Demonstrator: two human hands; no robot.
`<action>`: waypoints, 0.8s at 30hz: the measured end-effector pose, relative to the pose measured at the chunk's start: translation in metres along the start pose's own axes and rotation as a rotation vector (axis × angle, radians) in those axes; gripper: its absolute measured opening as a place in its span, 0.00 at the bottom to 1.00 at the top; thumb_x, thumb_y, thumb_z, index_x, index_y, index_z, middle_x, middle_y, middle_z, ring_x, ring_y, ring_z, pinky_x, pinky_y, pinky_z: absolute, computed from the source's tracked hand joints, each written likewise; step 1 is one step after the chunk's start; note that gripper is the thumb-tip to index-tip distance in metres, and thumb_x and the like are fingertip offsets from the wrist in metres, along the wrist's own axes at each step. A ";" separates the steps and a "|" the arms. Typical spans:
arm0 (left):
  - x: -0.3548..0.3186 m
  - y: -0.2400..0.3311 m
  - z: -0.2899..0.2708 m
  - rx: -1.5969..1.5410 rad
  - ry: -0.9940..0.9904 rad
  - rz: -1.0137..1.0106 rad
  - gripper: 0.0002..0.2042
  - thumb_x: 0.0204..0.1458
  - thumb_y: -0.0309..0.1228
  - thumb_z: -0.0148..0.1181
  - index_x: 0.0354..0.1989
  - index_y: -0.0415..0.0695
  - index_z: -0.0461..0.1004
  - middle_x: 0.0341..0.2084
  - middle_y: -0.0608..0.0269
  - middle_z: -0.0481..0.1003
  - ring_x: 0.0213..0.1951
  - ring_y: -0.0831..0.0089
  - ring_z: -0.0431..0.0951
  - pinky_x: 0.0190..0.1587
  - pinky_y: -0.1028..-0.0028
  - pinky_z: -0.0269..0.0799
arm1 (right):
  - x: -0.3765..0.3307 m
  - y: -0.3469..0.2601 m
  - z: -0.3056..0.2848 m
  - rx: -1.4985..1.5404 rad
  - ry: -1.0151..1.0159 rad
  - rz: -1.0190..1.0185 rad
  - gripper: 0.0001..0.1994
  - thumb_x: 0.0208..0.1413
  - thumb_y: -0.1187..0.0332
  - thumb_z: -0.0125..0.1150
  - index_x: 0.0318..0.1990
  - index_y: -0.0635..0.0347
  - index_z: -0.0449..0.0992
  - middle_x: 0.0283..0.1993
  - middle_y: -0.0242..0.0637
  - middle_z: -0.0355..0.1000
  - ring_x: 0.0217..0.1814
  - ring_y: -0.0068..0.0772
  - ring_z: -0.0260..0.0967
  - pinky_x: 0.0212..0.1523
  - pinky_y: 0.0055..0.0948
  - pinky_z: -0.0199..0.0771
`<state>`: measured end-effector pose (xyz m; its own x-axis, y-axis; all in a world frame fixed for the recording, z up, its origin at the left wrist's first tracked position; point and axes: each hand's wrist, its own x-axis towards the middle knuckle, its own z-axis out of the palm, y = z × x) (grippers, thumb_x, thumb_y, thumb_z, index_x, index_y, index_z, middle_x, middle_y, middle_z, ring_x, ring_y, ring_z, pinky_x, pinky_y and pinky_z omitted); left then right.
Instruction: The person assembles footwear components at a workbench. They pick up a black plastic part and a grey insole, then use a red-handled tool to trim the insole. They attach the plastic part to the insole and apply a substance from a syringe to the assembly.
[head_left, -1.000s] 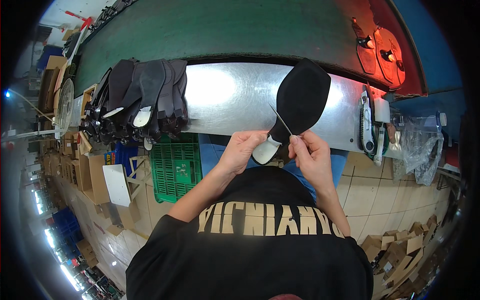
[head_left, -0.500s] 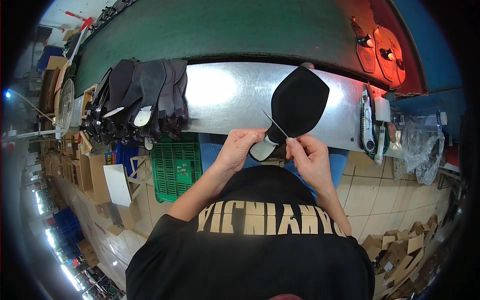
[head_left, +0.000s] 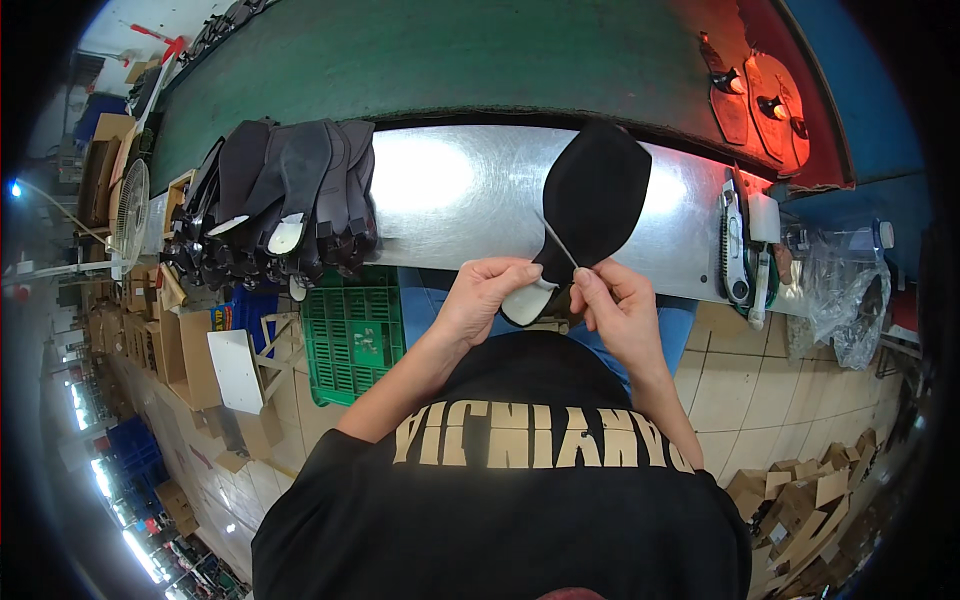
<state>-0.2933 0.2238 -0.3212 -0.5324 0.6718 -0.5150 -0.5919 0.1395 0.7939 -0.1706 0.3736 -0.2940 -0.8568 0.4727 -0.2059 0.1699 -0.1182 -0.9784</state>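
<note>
Over steel ledge (head_left: 450,215) | held black sole (head_left: 600,190) | green surface (head_left: 450,60) beyond | tiled floor (head_left: 745,390)

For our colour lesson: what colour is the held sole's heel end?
The heel end is white with a black rim, best seen in the head view.

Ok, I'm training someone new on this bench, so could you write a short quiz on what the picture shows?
1. Which hand holds the thin pointed tool?
2. True or false: the green crate stands to the person's right.
3. The left hand is holding: (a) a clear plastic bag, (b) the black sole piece, (c) a cardboard box.

Key:
1. The right hand.
2. False; it stands to the person's left.
3. b
</note>
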 end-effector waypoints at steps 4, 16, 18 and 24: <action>-0.003 0.009 0.005 -0.192 -0.106 -0.147 0.17 0.57 0.35 0.55 0.48 0.34 0.73 0.39 0.59 0.77 0.38 0.76 0.76 0.44 0.75 0.72 | 0.006 -0.001 -0.006 0.177 -0.003 0.135 0.13 0.63 0.66 0.51 0.26 0.60 0.70 0.19 0.27 0.67 0.16 0.11 0.57 0.17 0.15 0.54; -0.011 0.006 0.000 -0.063 -0.262 0.098 0.24 0.50 0.21 0.61 0.58 0.36 0.67 0.48 0.59 0.73 0.47 0.77 0.74 0.48 0.77 0.71 | 0.008 0.009 -0.007 0.351 0.000 0.197 0.10 0.65 0.65 0.47 0.45 0.60 0.70 0.21 0.28 0.68 0.14 0.12 0.57 0.13 0.13 0.50; -0.013 0.010 0.004 -0.053 -0.198 0.201 0.24 0.48 0.20 0.63 0.57 0.35 0.68 0.47 0.60 0.73 0.46 0.79 0.74 0.46 0.78 0.72 | 0.006 0.005 -0.007 0.320 -0.039 0.224 0.13 0.65 0.65 0.47 0.52 0.61 0.68 0.21 0.29 0.69 0.14 0.12 0.57 0.14 0.13 0.51; -0.005 0.018 0.007 0.896 0.240 0.872 0.27 0.38 0.25 0.72 0.52 0.43 0.75 0.39 0.61 0.76 0.38 0.76 0.74 0.38 0.79 0.73 | -0.002 -0.004 0.000 0.401 -0.238 0.309 0.20 0.65 0.65 0.46 0.63 0.59 0.59 0.23 0.34 0.70 0.14 0.16 0.60 0.14 0.15 0.55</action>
<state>-0.2968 0.2279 -0.3016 -0.6886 0.6533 0.3147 0.5723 0.2231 0.7891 -0.1694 0.3726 -0.2893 -0.8907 0.1583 -0.4262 0.2724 -0.5648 -0.7790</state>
